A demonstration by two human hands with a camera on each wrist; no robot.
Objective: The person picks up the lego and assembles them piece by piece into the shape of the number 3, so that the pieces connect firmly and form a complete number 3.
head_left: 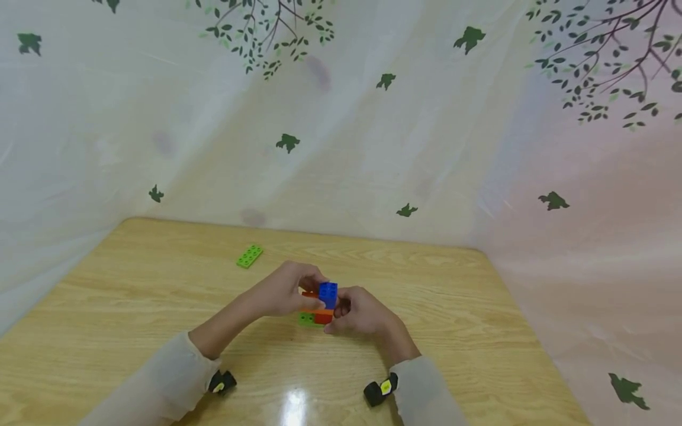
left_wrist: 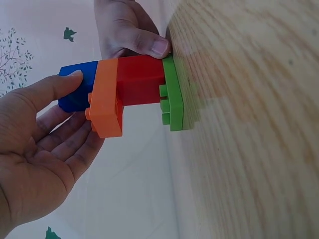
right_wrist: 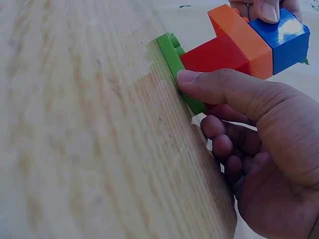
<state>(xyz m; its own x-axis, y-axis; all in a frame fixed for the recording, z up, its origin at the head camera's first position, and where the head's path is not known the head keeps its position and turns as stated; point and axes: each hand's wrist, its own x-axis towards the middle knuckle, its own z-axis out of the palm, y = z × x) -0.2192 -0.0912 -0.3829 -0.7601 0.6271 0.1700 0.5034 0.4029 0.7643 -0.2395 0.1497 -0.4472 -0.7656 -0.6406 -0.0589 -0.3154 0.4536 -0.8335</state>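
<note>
A small stack of toy building bricks stands on the table between my hands. At its base is a thin green brick (left_wrist: 175, 104) with studs showing at one end. Above it come a red brick (left_wrist: 141, 79), an orange brick (left_wrist: 105, 107) that juts out past the red one, and a blue brick (right_wrist: 286, 42) on top. My left hand (head_left: 292, 289) pinches the blue brick between thumb and fingers. Low on the stack, my right hand (head_left: 366, 312) holds the green brick's end, thumb on its edge beside the red brick and fingers curled behind.
Farther back on the wooden table (head_left: 160, 284), left of the stack, lies another thin green brick (head_left: 250, 256). A pale cloth (head_left: 341, 177) printed with leaves and birds hangs behind the table and along its sides.
</note>
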